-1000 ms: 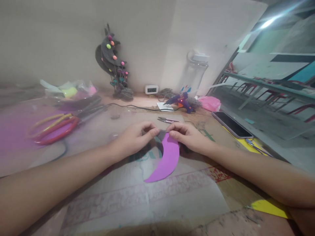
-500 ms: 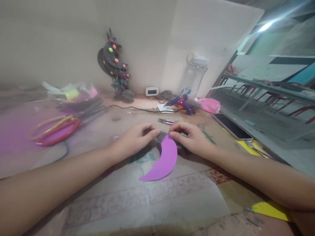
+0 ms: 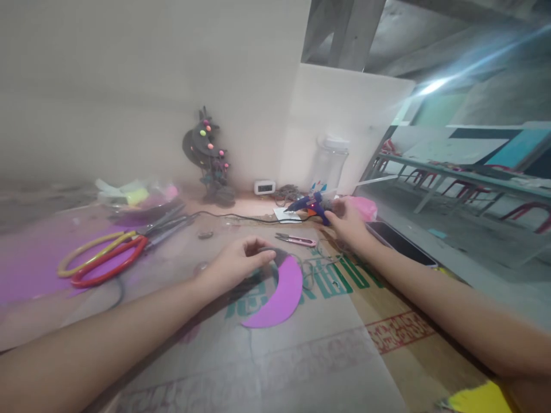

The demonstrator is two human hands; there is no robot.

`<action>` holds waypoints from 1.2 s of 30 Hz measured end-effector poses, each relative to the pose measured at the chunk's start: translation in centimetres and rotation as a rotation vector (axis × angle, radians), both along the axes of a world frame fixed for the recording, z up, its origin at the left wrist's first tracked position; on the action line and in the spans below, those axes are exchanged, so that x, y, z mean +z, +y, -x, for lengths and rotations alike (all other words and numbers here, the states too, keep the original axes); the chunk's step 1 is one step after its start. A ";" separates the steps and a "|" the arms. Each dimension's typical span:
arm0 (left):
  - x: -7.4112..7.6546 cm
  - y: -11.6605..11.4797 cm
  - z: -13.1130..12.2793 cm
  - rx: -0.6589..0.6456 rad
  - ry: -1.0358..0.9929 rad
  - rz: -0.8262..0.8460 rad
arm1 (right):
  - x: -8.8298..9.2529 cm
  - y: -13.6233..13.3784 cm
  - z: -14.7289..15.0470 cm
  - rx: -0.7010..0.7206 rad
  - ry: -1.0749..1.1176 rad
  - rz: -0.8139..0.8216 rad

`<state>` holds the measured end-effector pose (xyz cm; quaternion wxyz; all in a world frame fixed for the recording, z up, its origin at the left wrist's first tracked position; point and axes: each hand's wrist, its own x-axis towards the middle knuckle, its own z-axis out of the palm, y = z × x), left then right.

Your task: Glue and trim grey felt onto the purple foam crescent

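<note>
My left hand [image 3: 241, 261] pinches the upper end of a purple paper crescent [image 3: 284, 298], where grey yarn [image 3: 280, 255] is wrapped around the tip. The crescent's point hangs toward the lower left, over the table covering. Farther back on the right, my right hand [image 3: 346, 222] has its thumb and fingers around the handle of a blue glue gun [image 3: 306, 203]. A red light glows on the gun, and its nozzle points left above a small white card [image 3: 287, 215]. Some of the right fingers are hidden behind the handle. Pink-handled thread snips [image 3: 296, 240] lie between the hands.
Large red-and-yellow-handled scissors [image 3: 107, 258] lie at left on purple sheet material [image 3: 30, 252]. A decorated grey crescent [image 3: 204, 152], a small clock [image 3: 264, 187] and a clear bottle [image 3: 330, 163] stand at the back. A phone [image 3: 400, 244] lies at the right edge.
My right hand has let go of the crescent's top and moved back and right to the glue gun. My left hand still holds the crescent. The view has tilted upward.
</note>
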<state>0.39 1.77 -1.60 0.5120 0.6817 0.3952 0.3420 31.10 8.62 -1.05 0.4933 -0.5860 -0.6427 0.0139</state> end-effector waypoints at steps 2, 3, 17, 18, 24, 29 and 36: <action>0.2 -0.1 0.0 -0.008 -0.013 0.035 | -0.3 0.9 -0.5 0.023 -0.021 0.057; 0.3 -0.2 0.0 -0.008 -0.005 0.049 | -0.4 1.2 -0.6 0.040 -0.036 0.087; 0.3 -0.2 0.0 0.001 0.039 -0.057 | 2.1 3.6 1.6 0.014 -0.143 0.371; 0.4 -0.3 0.0 0.005 0.041 -0.062 | 2.5 3.2 1.7 0.004 -0.138 0.372; 0.7 -0.6 -0.1 0.093 0.042 -0.039 | 4.1 -1.3 3.1 0.025 -0.101 0.369; 0.5 -0.6 0.0 0.048 0.009 -0.029 | 3.6 -6.9 5.1 0.089 -0.082 0.372; 0.5 -0.4 0.1 0.084 0.004 -0.049 | 1.8 -10.3 4.4 0.151 -0.081 0.312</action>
